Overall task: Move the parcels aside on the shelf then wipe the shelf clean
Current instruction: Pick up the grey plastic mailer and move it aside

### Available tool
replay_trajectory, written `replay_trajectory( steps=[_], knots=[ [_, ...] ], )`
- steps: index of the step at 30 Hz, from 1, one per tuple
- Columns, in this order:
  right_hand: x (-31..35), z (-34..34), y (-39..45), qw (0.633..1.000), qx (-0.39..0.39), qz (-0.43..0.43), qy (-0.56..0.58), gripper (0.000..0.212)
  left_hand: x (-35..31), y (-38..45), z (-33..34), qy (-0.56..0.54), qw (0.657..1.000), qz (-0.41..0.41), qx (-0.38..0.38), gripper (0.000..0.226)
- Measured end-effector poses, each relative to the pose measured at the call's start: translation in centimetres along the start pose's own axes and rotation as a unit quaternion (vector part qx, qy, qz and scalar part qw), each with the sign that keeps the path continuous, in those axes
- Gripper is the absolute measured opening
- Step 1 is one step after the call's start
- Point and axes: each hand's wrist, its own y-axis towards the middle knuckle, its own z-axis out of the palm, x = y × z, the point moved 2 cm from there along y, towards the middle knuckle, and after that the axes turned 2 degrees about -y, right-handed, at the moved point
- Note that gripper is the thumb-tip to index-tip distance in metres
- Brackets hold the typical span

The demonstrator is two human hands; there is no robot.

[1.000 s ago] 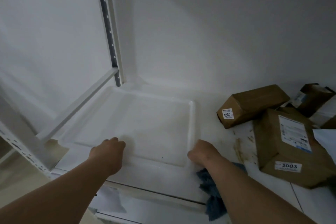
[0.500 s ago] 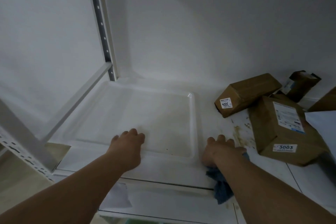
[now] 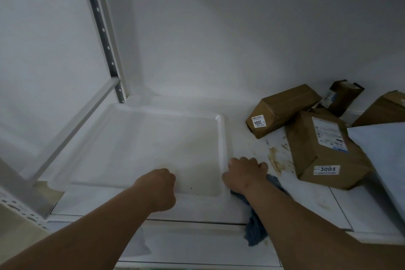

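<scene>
The scene is dimly and evenly lit, with a cool grey cast laid over the white wall [image 3: 241, 28] and shelf [image 3: 306, 199]. A brighter patch is seen on the wall above the tray [image 3: 221, 138], where a small glint is caught on the rim's far corner. Soft shadows are cast under the parcels [image 3: 324, 149]. Straight uprights are bowed by wide-angle distortion towards the edges. Fine detail is softened; small label print cannot be read.
</scene>
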Motion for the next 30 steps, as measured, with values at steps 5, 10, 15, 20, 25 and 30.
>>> replay_trajectory(
  steps=[5, 10, 15, 20, 25, 30],
  knots=[
    [1.7, 1.0, -0.8, 1.0, 0.017, -0.02, 0.002, 0.029, -0.1, -0.5, 0.1, 0.018, 1.0, 0.001, 0.017, 0.031],
    [2.0, 1.2, -1.5, 0.999, 0.015, -0.033, 0.003, 0.033, 0.5, -0.8, 0.4, 0.026, 0.999, -0.01, 0.018, 0.031],
    [1.6, 0.8, -1.9, 0.999, 0.005, -0.04, 0.022, 0.034, 0.1, -0.8, -0.1, 0.004, 0.999, -0.013, 0.043, 0.037],
    [-0.5, -0.4, -2.0, 0.997, -0.042, -0.029, 0.056, 0.039, -2.0, 0.1, -2.0, -0.092, 0.995, -0.029, -0.02, 0.033],
    [-4.0, -1.7, -1.9, 0.994, -0.069, -0.018, 0.083, 0.011, -5.3, 1.8, -3.4, -0.129, 0.988, -0.026, -0.076, 0.033],
    [-8.9, -3.8, -1.4, 0.982, -0.132, -0.042, 0.127, 0.046, -10.6, 3.6, -4.1, -0.106, 0.988, -0.008, -0.115, 0.03]
  ],
)
